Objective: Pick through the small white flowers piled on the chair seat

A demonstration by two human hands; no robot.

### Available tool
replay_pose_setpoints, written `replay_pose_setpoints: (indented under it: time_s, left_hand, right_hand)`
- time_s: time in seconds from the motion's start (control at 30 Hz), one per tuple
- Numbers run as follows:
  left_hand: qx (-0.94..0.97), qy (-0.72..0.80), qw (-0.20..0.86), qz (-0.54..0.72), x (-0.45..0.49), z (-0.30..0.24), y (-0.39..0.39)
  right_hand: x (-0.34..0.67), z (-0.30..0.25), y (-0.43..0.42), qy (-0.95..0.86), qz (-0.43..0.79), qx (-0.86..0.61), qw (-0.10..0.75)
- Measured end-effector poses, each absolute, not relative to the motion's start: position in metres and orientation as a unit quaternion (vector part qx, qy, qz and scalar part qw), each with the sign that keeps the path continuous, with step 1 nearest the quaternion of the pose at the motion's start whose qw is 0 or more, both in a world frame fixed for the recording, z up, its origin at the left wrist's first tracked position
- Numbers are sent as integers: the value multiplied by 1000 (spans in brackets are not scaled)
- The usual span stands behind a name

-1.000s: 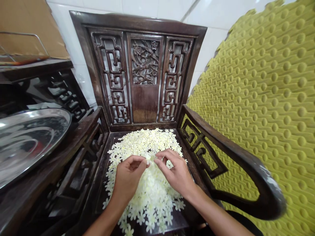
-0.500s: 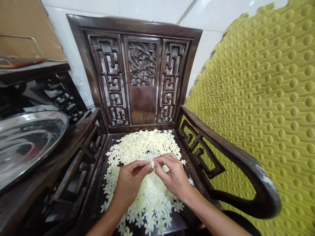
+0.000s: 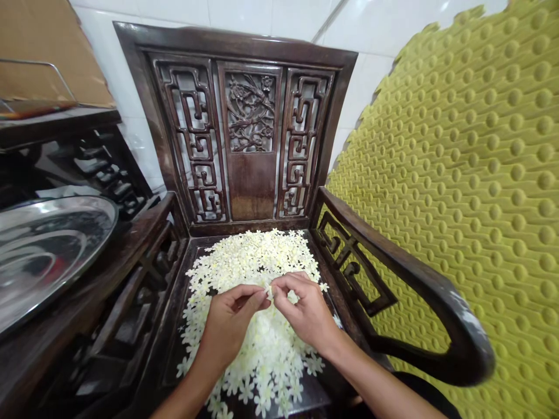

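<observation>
Creamy white blossoms [image 3: 257,343] lie heaped across the seat of a dark carved wooden chair [image 3: 236,41]. My left hand [image 3: 229,320] and right hand [image 3: 305,308] rest just above the heap, fingers curled nearly closed, pinching one small blossom [image 3: 268,293] between them. A steel tray [image 3: 52,244] sits to my left, and a yellow-green dimpled mat [image 3: 458,174] stands to my right.

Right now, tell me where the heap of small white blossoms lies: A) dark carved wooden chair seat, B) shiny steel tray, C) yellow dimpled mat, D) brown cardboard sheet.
A. The small white blossoms cover the seat of the dark carved wooden chair.
</observation>
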State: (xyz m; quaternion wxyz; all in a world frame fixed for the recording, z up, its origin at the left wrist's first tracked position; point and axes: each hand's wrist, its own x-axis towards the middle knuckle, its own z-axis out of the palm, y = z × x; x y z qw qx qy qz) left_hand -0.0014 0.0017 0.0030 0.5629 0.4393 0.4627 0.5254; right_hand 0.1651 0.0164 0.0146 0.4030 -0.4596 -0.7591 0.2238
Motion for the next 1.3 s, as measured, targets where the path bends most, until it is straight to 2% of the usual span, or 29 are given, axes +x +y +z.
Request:
replay_pose_setpoints:
  time_s: [0.5,1.1,1.3]
  left_hand:
    - [466,490,503,538,-1,6,1]
    - [447,494,507,547,-2,2,2]
    - [477,479,500,541,-1,4,1]
  right_hand:
    - [164,19,14,-772,240,-434,397]
    - [167,17,18,-731,203,-485,435]
    - [163,19,14,-775,206,-443,401]
